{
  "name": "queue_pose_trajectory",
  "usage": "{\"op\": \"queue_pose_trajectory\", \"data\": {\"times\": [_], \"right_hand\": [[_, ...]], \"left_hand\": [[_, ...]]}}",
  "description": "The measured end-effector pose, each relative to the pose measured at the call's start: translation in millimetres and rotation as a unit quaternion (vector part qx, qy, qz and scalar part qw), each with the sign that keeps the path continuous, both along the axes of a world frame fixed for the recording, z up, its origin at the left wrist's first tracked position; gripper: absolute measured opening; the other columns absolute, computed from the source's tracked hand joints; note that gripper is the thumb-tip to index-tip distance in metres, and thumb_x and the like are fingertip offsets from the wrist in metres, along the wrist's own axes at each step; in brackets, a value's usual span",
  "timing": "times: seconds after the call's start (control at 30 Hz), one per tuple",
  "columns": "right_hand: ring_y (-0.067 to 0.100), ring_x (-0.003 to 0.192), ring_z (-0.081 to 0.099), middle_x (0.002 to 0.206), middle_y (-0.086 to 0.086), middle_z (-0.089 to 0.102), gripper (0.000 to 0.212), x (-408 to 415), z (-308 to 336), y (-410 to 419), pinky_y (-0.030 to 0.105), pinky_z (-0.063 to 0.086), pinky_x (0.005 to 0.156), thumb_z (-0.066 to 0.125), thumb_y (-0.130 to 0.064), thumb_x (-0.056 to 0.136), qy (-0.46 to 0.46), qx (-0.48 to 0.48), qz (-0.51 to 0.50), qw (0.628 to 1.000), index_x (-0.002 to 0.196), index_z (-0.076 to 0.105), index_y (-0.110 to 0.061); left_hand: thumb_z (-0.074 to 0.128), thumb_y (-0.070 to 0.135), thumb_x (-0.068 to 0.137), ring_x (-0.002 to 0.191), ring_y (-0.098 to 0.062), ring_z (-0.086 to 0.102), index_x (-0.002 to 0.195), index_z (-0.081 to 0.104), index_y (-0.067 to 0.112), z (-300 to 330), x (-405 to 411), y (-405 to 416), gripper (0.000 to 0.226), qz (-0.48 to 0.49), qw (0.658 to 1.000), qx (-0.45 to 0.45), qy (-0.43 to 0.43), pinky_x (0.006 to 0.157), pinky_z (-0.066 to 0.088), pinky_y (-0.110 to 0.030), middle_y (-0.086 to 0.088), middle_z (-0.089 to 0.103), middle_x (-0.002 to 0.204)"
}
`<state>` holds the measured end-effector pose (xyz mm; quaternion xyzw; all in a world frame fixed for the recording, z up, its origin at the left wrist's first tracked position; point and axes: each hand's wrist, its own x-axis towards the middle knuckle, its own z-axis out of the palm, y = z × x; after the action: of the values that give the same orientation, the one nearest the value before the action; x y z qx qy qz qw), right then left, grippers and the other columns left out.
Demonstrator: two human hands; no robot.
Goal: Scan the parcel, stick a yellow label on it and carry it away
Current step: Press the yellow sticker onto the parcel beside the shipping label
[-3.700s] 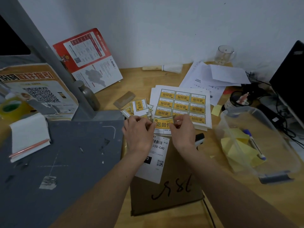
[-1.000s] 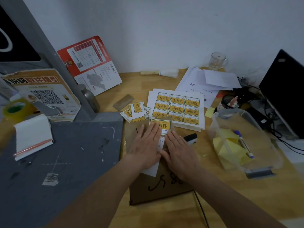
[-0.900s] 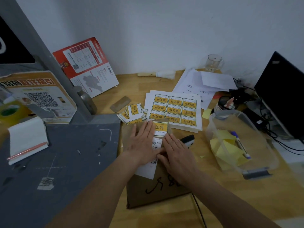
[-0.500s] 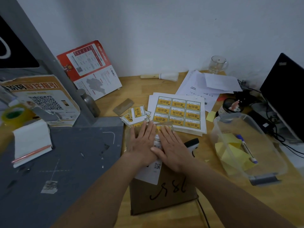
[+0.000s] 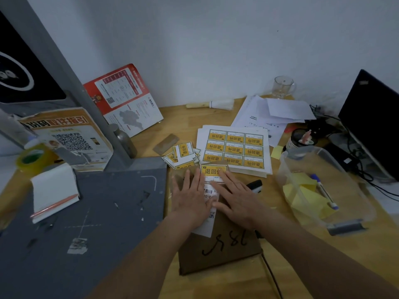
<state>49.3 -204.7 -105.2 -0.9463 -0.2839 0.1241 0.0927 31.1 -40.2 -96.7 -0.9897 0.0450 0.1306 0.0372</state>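
Note:
A brown cardboard parcel [image 5: 220, 253] lies flat on the wooden desk, with "785" handwritten in black and a white shipping label [image 5: 208, 192] on top. A yellow label [image 5: 212, 171] sits at the parcel's far end, above the white one. My left hand [image 5: 190, 197] lies flat on the parcel's left side, fingers straight. My right hand [image 5: 237, 201] presses flat on the right side, its fingertips on the yellow label's lower right corner. A black scanner [image 5: 254, 184] pokes out from behind my right hand.
A sheet of yellow labels [image 5: 235, 147] and loose cut ones [image 5: 183, 154] lie beyond the parcel. A clear plastic tub [image 5: 349, 214] with sticky notes and a pen stands right. A grey mat [image 5: 86, 212] covers the left; a laptop [image 5: 375, 121] stands far right.
The yellow label went from being held above the parcel to lying stuck on it. Both hands flattened and rubbed over it; they have slid back slightly, uncovering most of the label.

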Motion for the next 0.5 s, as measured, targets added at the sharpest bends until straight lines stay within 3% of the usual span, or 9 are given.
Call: {"op": "queue_pose_trajectory", "data": {"times": [0.17, 0.27, 0.33, 0.4, 0.43, 0.5], "right_hand": [[0.017, 0.148, -0.01, 0.162, -0.001, -0.004, 0.086, -15.8, 14.3, 5.5, 0.039, 0.005, 0.118, 0.008, -0.071, 0.081, 0.005, -0.027, -0.03, 0.999, 0.152, 0.006, -0.023], [0.02, 0.149, 0.005, 0.162, 0.003, 0.012, 0.07, -18.4, 27.7, 15.2, 0.039, 0.011, 0.119, 0.023, -0.056, 0.095, 0.007, -0.042, -0.045, 0.998, 0.151, 0.018, -0.014], [0.024, 0.14, 0.032, 0.149, 0.009, 0.039, 0.056, -18.4, 36.7, 19.6, 0.04, 0.03, 0.113, 0.03, -0.046, 0.098, -0.016, -0.037, -0.044, 0.998, 0.139, 0.042, -0.01], [0.022, 0.113, 0.054, 0.121, 0.008, 0.058, 0.039, -17.3, 45.4, 19.5, 0.033, 0.047, 0.09, 0.035, -0.036, 0.098, -0.049, 0.003, -0.077, 0.996, 0.115, 0.059, -0.009], [0.021, 0.104, 0.057, 0.112, 0.005, 0.059, 0.033, -16.5, 48.4, 17.2, 0.029, 0.047, 0.081, 0.038, -0.032, 0.098, -0.056, 0.042, -0.111, 0.991, 0.109, 0.06, -0.009], [0.02, 0.101, 0.055, 0.107, 0.003, 0.059, 0.027, -15.5, 52.5, 10.5, 0.026, 0.04, 0.075, 0.039, -0.026, 0.098, -0.068, 0.109, -0.176, 0.976, 0.113, 0.056, -0.012]], "left_hand": [[0.016, 0.054, 0.096, 0.145, -0.043, -0.008, 0.149, -0.003, 0.04, 17.3, -11.1, 4.8, 0.058, 0.016, 1.0, 0.019, 0.014, 0.113, -0.004, -0.062, -0.009, -0.003, 0.162], [0.022, 0.048, 0.097, 0.147, -0.035, -0.007, 0.151, 0.003, 0.03, 22.4, -15.4, -2.4, 0.061, 0.004, 0.999, 0.035, 0.018, 0.114, -0.004, -0.06, -0.005, 0.0, 0.162], [0.03, 0.04, 0.097, 0.148, -0.029, 0.0, 0.151, 0.011, 0.021, 27.0, -16.5, -6.5, 0.06, -0.013, 0.999, 0.01, 0.031, 0.117, 0.006, -0.056, 0.0, 0.006, 0.162], [0.037, 0.034, 0.096, 0.14, -0.026, 0.029, 0.138, 0.041, 0.019, 35.2, -16.4, -4.2, 0.044, 0.01, 0.997, -0.078, 0.002, 0.112, 0.025, -0.045, -0.001, 0.036, 0.151], [0.041, 0.032, 0.095, 0.127, -0.023, 0.045, 0.122, 0.053, 0.02, 38.8, -15.9, -0.3, 0.032, 0.052, 0.987, -0.151, -0.03, 0.104, 0.035, -0.04, 0.0, 0.052, 0.136], [0.052, 0.029, 0.091, 0.108, -0.019, 0.054, 0.108, 0.058, 0.023, 45.1, -16.0, 10.1, 0.019, 0.16, 0.939, -0.295, -0.075, 0.092, 0.046, -0.037, 0.003, 0.057, 0.117]]}}
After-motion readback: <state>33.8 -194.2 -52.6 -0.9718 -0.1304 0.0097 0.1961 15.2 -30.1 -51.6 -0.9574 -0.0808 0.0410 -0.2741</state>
